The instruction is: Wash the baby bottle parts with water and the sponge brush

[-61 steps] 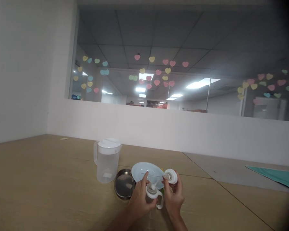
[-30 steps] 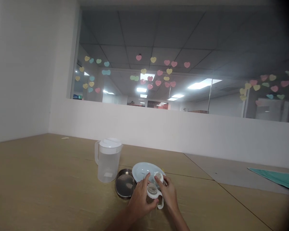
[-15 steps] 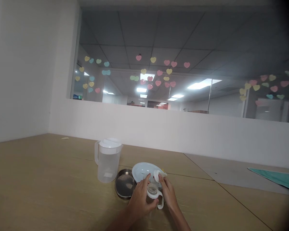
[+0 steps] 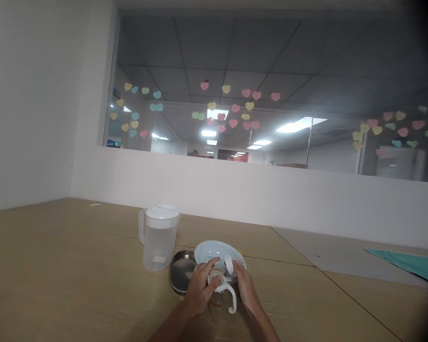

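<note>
My left hand [image 4: 199, 287] is closed around the neck of a clear baby bottle [image 4: 217, 305], which has small reddish marks on its side. A white collar with a curved handle [image 4: 231, 297] sits round the bottle's top and sticks out to the right. In my right hand [image 4: 246, 287], a white cap [image 4: 229, 264] is pinched between thumb and fingers, tipped on its side and apart from the bottle. Just behind both hands lies a pale blue bowl [image 4: 209, 247], with something clear partly seen over it. A shiny metal dish [image 4: 180, 273] is beside my left hand.
A translucent pitcher [image 4: 160, 244] with a white lid stands to the left on the wooden table [image 4: 74, 270]. Something small and yellow [image 4: 240, 252] shows at the bowl's right rim. Far right lies a teal cloth-like piece [image 4: 410, 266]. A wall with a window rises behind.
The white cap has turned onto its side in my right hand. My left hand has shifted slightly left with the bottle, whose handle now points more toward the lower right.
</note>
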A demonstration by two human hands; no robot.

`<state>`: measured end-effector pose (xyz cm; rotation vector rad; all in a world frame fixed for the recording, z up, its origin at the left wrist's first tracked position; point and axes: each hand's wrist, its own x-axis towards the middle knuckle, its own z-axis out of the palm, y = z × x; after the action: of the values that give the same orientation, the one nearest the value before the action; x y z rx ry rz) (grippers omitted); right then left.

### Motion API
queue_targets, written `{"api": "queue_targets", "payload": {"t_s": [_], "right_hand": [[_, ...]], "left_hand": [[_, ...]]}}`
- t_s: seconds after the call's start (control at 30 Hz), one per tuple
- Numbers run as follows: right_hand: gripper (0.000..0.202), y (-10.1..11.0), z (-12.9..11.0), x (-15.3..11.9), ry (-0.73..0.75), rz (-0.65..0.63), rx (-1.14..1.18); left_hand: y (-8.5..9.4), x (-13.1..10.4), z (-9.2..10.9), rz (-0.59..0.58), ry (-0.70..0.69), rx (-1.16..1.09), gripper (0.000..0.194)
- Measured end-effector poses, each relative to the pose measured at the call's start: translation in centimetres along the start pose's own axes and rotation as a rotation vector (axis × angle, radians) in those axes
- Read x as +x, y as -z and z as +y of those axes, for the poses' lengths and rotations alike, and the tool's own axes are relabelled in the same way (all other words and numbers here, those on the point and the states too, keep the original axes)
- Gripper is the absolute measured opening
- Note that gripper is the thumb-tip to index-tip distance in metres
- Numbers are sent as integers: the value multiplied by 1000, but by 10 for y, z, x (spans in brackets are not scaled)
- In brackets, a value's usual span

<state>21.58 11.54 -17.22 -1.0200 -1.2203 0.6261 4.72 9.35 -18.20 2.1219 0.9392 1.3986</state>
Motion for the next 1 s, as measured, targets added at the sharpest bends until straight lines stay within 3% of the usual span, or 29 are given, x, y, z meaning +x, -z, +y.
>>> {"api": "queue_targets", "payload": {"t_s": [0.1,0.2,0.37,0.5,0.67,1.0], "right_hand": [[54,1,-4,-3,-25,-42,-75],[52,3,-6,-4,2,30,-95],[46,5,-6,-2,6,49,10],[53,2,-8,1,-12,72,98],[54,1,-8,1,12,109,36],[48,6,-8,5,5,87,115]], "left_hand": [[0,1,5,-12,-16,63,53],[-5,1,8,20,12,117,54],[-20,0,5,98,58,144,67],[-23,-3,2,122,-46,179,67],[-18,-5,3,129,-179,236,58],[-16,-6,6,96,-249,303,52]]}}
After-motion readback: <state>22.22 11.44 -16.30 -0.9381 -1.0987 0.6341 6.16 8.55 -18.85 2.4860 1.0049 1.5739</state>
